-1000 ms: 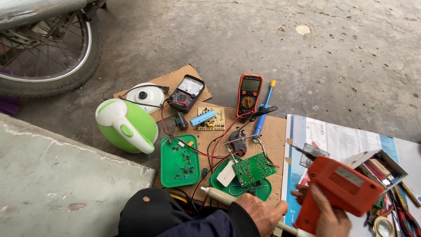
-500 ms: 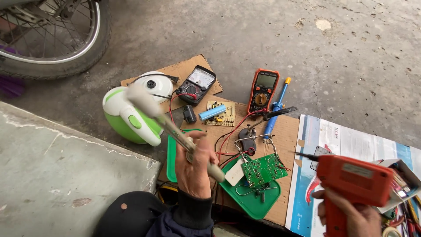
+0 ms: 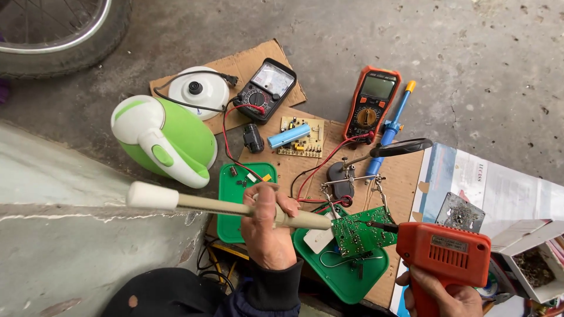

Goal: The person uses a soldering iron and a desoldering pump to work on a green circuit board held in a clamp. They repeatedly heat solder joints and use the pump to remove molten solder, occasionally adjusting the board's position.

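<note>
My left hand [image 3: 267,226] grips a cream-coloured pen-shaped tool [image 3: 226,206] held level, its tip at the left edge of a green circuit board [image 3: 364,233]. My right hand [image 3: 437,293] holds an orange soldering gun [image 3: 443,251] by its grip; the gun's tip touches the board from the right. The board sits clamped in a helping-hands stand [image 3: 346,176] above a green plastic cover [image 3: 346,270]. Red and black wires run from the board toward the meters.
On cardboard [image 3: 405,176] lie a black analog meter [image 3: 267,88], an orange digital multimeter [image 3: 371,103], a blue tool [image 3: 390,129], a small board with a blue cell [image 3: 299,136], a green kettle [image 3: 164,141] and its white base [image 3: 198,91]. A wheel [image 3: 64,29] stands top left; a box [image 3: 531,258] right.
My left hand lifted the cream tool from the front edge, swung it up, then brought its tip down to the board. The orange gun moved left until its tip reached the board.
</note>
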